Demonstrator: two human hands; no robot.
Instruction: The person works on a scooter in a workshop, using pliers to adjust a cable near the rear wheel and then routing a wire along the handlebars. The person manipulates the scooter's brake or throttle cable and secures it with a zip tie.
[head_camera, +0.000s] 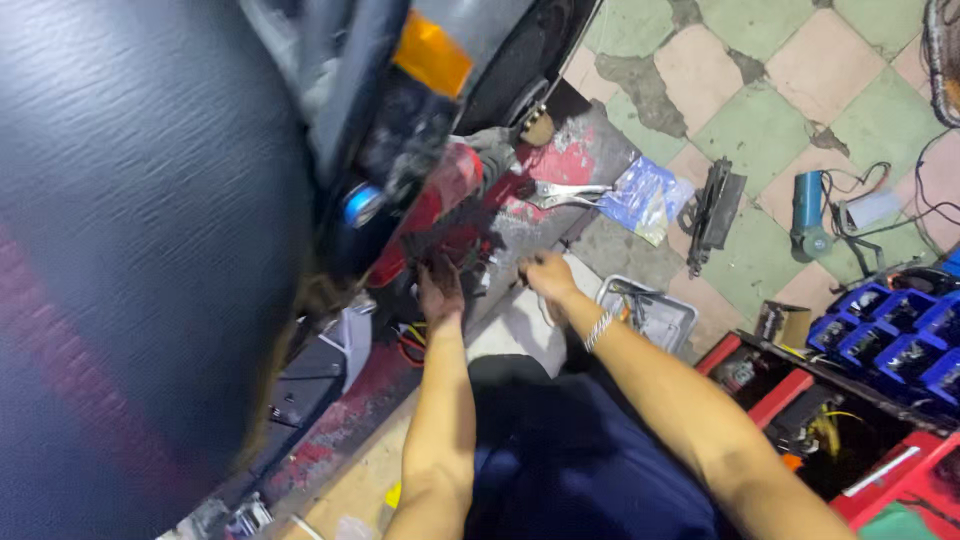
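Note:
I look down past a black scooter seat (140, 230) at the machine's lower side. My left hand (440, 290), grimy with grease, reaches up under the red body panel (440, 195) and touches dark parts there; what its fingers hold is hidden. My right hand (548, 275), with a silver bracelet (598, 330) on the wrist, is curled near the red and grey lift platform (580, 150), fingers closed on something small and dark that I cannot make out. Locking pliers (565, 193) lie on the platform just beyond both hands.
A blue plastic bag (645, 195), a black metal part (712, 212) and a blue angle grinder (808, 215) with cables lie on the pink and green tiled floor. A white tray (650, 312) sits near my right forearm. A red toolbox (880, 480) and blue bins (895, 340) stand right.

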